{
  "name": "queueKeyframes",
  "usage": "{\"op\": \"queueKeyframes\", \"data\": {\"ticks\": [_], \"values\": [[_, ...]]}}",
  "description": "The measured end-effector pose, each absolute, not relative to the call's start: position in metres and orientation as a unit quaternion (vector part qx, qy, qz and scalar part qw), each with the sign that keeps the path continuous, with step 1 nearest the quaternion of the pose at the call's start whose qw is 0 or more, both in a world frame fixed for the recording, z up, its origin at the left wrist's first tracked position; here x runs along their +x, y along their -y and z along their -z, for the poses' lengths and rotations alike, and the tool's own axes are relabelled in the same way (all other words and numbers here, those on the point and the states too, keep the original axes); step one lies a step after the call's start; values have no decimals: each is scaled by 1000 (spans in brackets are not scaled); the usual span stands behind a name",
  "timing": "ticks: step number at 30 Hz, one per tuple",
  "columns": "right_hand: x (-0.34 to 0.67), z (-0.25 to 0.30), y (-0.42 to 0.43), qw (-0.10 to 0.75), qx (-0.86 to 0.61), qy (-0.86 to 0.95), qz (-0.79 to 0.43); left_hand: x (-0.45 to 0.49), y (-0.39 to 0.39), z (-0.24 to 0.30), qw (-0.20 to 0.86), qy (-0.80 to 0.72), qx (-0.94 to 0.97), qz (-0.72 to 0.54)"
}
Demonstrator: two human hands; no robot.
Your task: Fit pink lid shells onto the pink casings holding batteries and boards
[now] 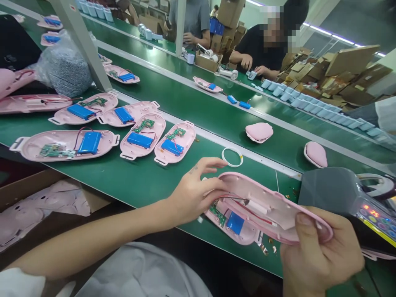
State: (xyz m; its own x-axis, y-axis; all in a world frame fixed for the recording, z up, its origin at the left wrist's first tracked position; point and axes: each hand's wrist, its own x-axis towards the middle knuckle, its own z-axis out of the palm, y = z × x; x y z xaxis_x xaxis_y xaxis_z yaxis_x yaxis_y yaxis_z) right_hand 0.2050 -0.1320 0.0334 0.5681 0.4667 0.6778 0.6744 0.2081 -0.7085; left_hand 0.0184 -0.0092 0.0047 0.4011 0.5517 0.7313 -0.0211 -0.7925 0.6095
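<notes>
My right hand (pixel 321 247) grips the right end of a pink plastic shell half (pixel 287 206), thumb on its inside. The shell is tilted, hollow side towards me, with a thin wire and a white part inside. At its left end my left hand (pixel 194 189) has its thumb and a finger closed at the red and black wires (pixel 230 196); its index finger stretches out above. Partly hidden beneath lies another pink shell (pixel 244 238) with a blue battery (pixel 235 223) and a green circuit board (pixel 217 215). A white ring (pixel 232 157) lies just beyond.
Several pink shells with batteries and boards (pixel 175 142) lie to the left. A grey machine with a red display (pixel 331 192) stands at the right. Two closed pink cases (pixel 259 133) sit on the green belt (pixel 213 119). Co-workers sit across it. A metal post (pixel 83 41) rises at left.
</notes>
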Motion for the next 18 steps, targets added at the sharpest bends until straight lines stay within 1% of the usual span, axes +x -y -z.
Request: {"op": "queueKeyframes", "data": {"ticks": [3, 4, 7, 9, 11, 13, 15, 16, 18], "values": [[207, -21, 124, 628, -626, 463, 17, 24, 7, 1, 345, -149, 769, -517], [209, -15, 121, 635, -624, 456, -4, 26, 6, 2, 386, -158, 750, -513], [215, -4, 115, 667, -619, 412, -50, 30, 5, 3, 586, -223, 626, -463], [220, -5, 111, 652, -632, 415, -49, 30, 4, 2, 687, -258, 548, -403], [222, -15, 105, 593, -652, 473, -24, 30, 3, 1, 716, -267, 532, -365], [220, -31, 96, 490, -667, 561, 19, 30, 3, 0, 715, -269, 537, -358], [213, -47, 83, 371, -670, 642, 45, 31, 4, 0, 719, -272, 531, -356], [209, -53, 75, 312, -670, 673, 32, 31, 5, 0, 722, -273, 527, -355], [203, -60, 61, 218, -670, 709, -40, 32, 6, 0, 724, -280, 519, -357]]}}
